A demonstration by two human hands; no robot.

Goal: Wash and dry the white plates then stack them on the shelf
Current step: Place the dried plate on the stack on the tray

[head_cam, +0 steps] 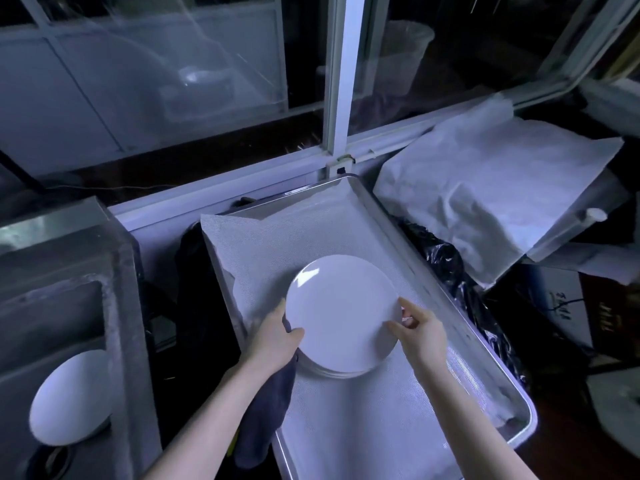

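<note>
Here both hands are clamped on one white plate (341, 313), one at each side of its rim. The left hand (273, 341) grips the near left edge, thumb lying over the top face and the fingers under the rim, and a dark cloth (266, 414) is pinched in the same hand, hanging down along the wrist and over the near left edge of the tray. The right hand (420, 336) takes the near right edge, thumb and forefinger spread along the rim. The plate is held face up and roughly level, directly over a stack of white plates (332, 371) whose rims show just beneath its near edge; whether it touches the stack cannot be told. The stack stands on a metal tray (519, 441) lined with a pale mesh mat (363, 427), which covers most of the tray floor. To the left, well apart from the tray, a grey concrete sink (117, 306) holds another white plate (71, 398), leaning tilted in the basin. To the right of the tray lies black plastic sheeting (446, 261), and beyond it a bulky shape under a white wrap (485, 192). Behind everything runs a white window frame (346, 81) with dark glass.
</note>
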